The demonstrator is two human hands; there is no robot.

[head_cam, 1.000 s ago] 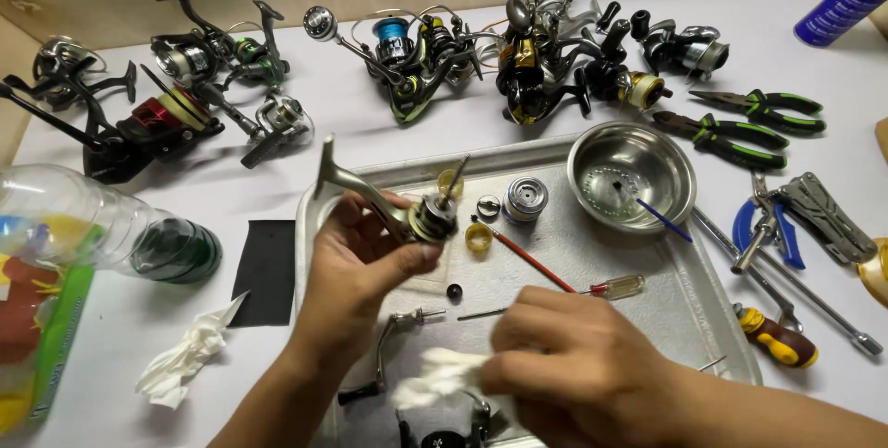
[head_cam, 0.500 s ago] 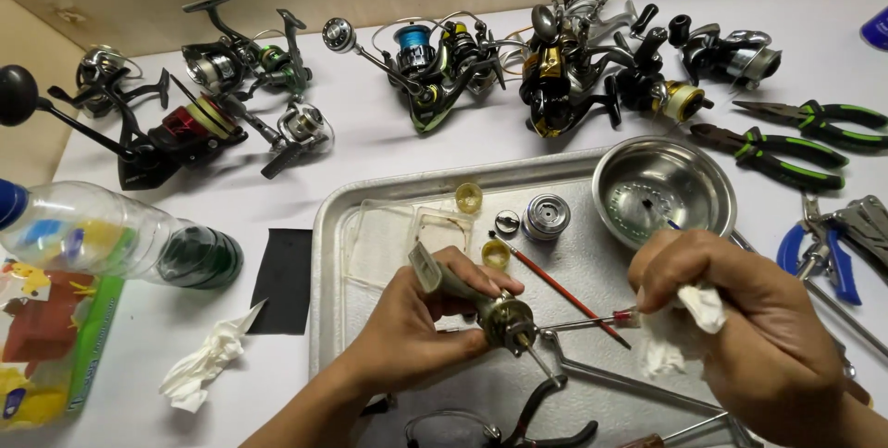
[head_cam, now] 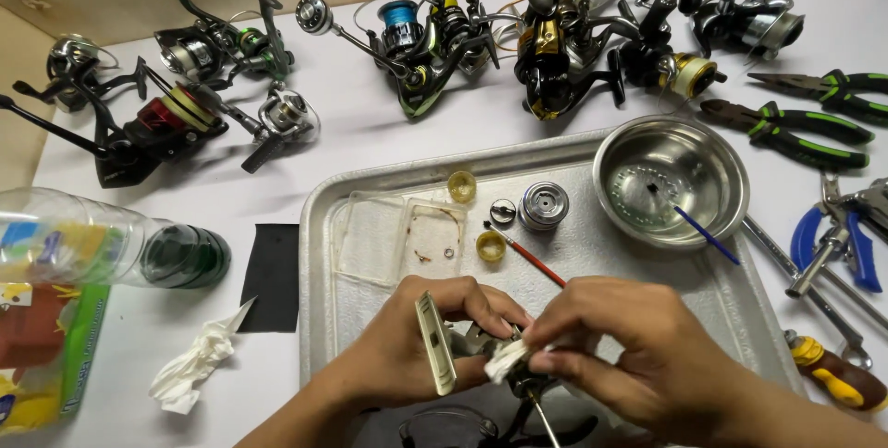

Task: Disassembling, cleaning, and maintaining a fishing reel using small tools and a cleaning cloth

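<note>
Cream reel part (head_cam: 435,342) held over tray, white tissue (head_cam: 504,360) pressed against it

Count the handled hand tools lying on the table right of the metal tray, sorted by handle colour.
Green-handled pliers: 2
Blue-handled pliers: 1
Yellow-handled screwdriver: 1
Total: 4
</note>
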